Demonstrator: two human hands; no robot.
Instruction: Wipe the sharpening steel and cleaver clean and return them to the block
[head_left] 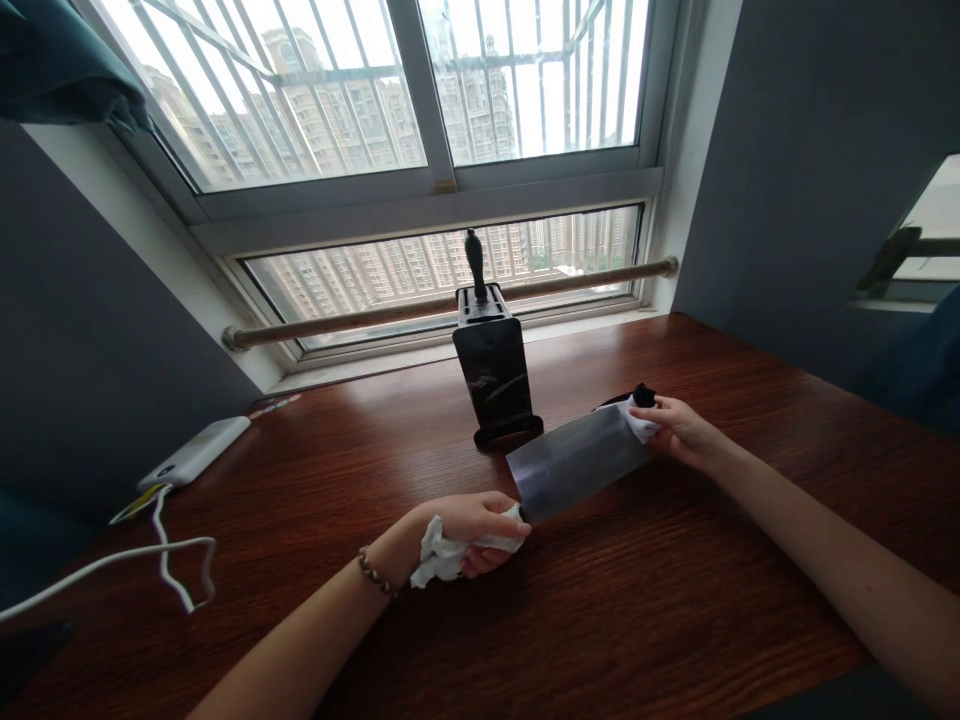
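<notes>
A wide cleaver blade [576,460] is held level just above the wooden table [675,620]. My right hand [679,428] is closed round the cleaver's black handle [643,394], with a bit of white tissue in the grip. My left hand [469,530] is closed on a crumpled white tissue [444,556] and pinches the blade's near end with it. A black knife block [495,370] stands just behind the blade, with one dark-handled knife upright in it.
A white power bank [196,451] lies at the table's left, its white cable [161,555] looping towards the front edge. A wooden rail [360,316] runs along the barred window behind. Grey walls close in on both sides.
</notes>
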